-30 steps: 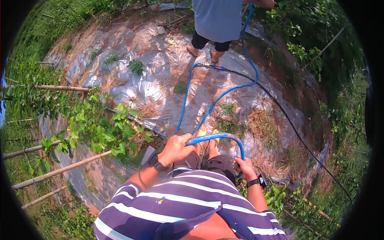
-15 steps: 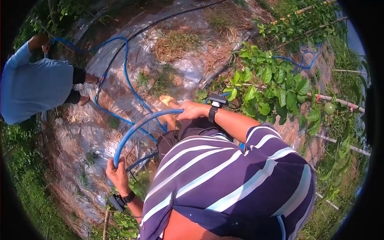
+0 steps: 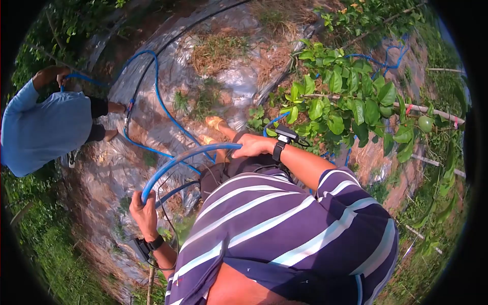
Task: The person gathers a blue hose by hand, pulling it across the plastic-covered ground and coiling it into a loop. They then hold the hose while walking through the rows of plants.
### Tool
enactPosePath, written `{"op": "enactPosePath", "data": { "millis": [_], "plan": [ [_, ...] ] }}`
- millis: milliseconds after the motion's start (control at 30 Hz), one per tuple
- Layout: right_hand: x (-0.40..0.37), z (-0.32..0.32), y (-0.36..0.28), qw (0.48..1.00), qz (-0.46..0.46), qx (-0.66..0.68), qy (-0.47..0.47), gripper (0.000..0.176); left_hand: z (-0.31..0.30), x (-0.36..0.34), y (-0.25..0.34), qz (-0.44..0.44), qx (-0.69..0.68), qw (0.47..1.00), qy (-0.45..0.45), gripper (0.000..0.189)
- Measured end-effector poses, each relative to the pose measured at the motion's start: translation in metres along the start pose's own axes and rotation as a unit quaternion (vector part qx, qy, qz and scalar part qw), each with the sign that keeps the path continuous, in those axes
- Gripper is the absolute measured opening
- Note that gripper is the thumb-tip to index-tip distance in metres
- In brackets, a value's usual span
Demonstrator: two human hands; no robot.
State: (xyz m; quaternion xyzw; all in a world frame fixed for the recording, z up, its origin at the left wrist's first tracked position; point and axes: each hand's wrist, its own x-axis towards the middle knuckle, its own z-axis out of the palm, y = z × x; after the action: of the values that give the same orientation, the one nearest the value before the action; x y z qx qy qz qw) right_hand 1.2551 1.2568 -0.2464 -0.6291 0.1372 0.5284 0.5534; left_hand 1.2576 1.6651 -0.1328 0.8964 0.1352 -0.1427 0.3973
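Note:
A thick blue hose [image 3: 175,160] bends in an arch between my two hands in the head view. My left hand [image 3: 145,213], at the lower left, has its fingers closed around one end of the arch. At the other end, near my legs, my right hand [image 3: 252,145] is wrapped round the same hose. Both wrists wear black straps with small boxes. A further stretch of blue hose [image 3: 178,191] runs beneath the arch, beside my dark trousers. My fingers partly hide the hose at both grips.
Another person [image 3: 46,127] in a light blue top stands at the left, a hand [image 3: 61,77] on blue hose. More hose loops over silvery plastic sheeting [image 3: 119,175], beside a black pipe [image 3: 198,26]. Leafy vines [image 3: 351,101] with a green fruit [image 3: 425,123] hang from poles at the right.
My right hand has shifted slightly right, and my left hand slightly up and left, with the hose still in both. The other person appears a little lower in view.

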Motion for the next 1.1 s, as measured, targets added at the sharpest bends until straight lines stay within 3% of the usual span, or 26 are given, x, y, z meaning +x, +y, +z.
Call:
{"op": "enactPosePath", "data": {
  "millis": [467, 500, 533, 700, 733, 767, 800, 833, 867, 933, 1000, 1100],
  "plan": [
    [0.026, -0.006, 0.002, 0.997, 0.017, -0.072, -0.025, 0.115, 0.000, -0.006, -0.014, -0.032, -0.063, 0.997, -0.002, 0.016],
    [0.023, -0.006, 0.004, 0.996, 0.018, -0.087, -0.024, 0.060, -0.001, -0.005, -0.018, -0.026, -0.052, 0.998, -0.004, 0.015],
    [0.015, -0.006, -0.003, 0.994, 0.018, -0.103, -0.023, 0.035, 0.000, -0.004, -0.019, -0.021, -0.039, 0.999, -0.006, 0.015],
    [0.011, -0.005, -0.004, 0.995, -0.004, -0.103, -0.018, 0.038, 0.009, 0.010, -0.005, 0.015, -0.012, 1.000, -0.022, 0.016],
    [0.011, -0.004, -0.007, 0.996, -0.005, -0.082, -0.018, 0.062, 0.010, 0.012, 0.001, 0.030, 0.018, 0.999, -0.030, 0.018],
    [0.014, 0.000, -0.009, 0.998, -0.006, -0.064, -0.027, 0.120, 0.012, 0.015, 0.006, 0.035, 0.047, 0.997, -0.052, 0.019],
    [0.025, 0.001, 0.001, 0.997, 0.014, -0.061, -0.040, 0.093, 0.015, 0.017, 0.015, 0.008, 0.040, 0.995, -0.087, 0.018],
    [0.012, 0.002, -0.024, 0.993, -0.042, -0.102, -0.040, 0.041, 0.021, 0.019, 0.007, 0.053, 0.053, 0.992, -0.097, 0.018],
    [0.006, 0.007, -0.034, 0.993, -0.036, -0.105, -0.032, 0.027, 0.020, 0.021, 0.019, 0.056, 0.063, 0.989, -0.125, 0.019],
    [-0.001, 0.013, -0.050, 0.993, -0.003, -0.114, -0.041, 0.026, 0.020, 0.022, 0.005, 0.047, 0.071, 0.987, -0.134, 0.020],
    [0.005, 0.013, -0.038, 0.983, 0.011, -0.176, -0.050, 0.026, 0.016, 0.017, -0.006, 0.070, 0.052, 0.990, -0.108, 0.020],
    [0.015, 0.019, -0.012, 0.984, 0.016, -0.158, -0.085, 0.024, 0.011, 0.009, -0.017, 0.069, 0.098, 0.989, -0.087, 0.021]
  ]
}}
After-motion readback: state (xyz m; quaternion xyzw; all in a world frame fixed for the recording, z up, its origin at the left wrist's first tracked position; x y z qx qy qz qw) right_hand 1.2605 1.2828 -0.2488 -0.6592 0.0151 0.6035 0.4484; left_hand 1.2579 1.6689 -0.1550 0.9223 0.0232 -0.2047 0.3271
